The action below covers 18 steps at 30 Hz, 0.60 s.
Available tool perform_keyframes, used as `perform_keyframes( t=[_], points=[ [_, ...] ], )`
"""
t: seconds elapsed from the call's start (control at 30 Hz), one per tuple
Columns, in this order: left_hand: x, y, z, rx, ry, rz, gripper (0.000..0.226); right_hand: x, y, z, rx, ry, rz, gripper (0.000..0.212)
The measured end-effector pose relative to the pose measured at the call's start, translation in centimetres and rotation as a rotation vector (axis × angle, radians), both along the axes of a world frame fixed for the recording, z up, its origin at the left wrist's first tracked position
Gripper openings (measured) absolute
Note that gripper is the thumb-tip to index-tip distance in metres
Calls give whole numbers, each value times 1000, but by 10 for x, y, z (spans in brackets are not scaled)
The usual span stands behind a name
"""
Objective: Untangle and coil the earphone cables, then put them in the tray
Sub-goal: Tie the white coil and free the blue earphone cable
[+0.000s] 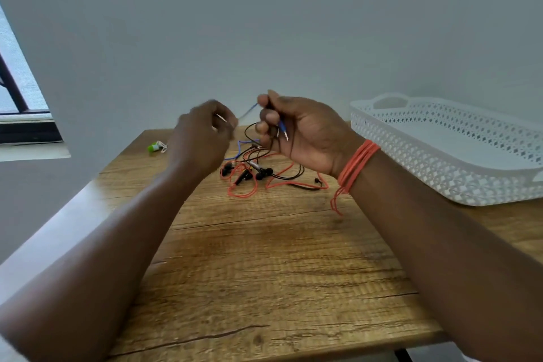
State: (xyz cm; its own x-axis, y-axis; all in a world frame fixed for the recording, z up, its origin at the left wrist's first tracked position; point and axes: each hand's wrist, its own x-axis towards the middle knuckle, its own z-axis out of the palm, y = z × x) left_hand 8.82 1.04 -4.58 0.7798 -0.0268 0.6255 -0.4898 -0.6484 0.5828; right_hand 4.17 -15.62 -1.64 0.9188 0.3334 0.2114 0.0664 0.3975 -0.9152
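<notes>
Fingers point(266, 119) on my right hand point(305, 135) pinch the blue cable point(248, 111); left hand point(202, 132) tugs its other end, blurry. Just beyond them the red and black tangle point(258, 173) sits unsorted. Farther right, tray point(440, 185) looks empty, so basically everything's left.

1. A wooden table point(264, 258) with visible grain stands against a plain pale wall point(264, 23).
2. A small green-and-white object point(155, 146) lies near the table's far left corner.
3. A dark-framed window point(17, 97) sits left.
</notes>
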Motion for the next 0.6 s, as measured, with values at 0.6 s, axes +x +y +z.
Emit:
perform_keyframes(
  t=[0.6],
  points=[
    [-27, -27, 5, 214, -235, -365, 19, 9, -23, -8, -938, -338, -670, 47]
  ],
)
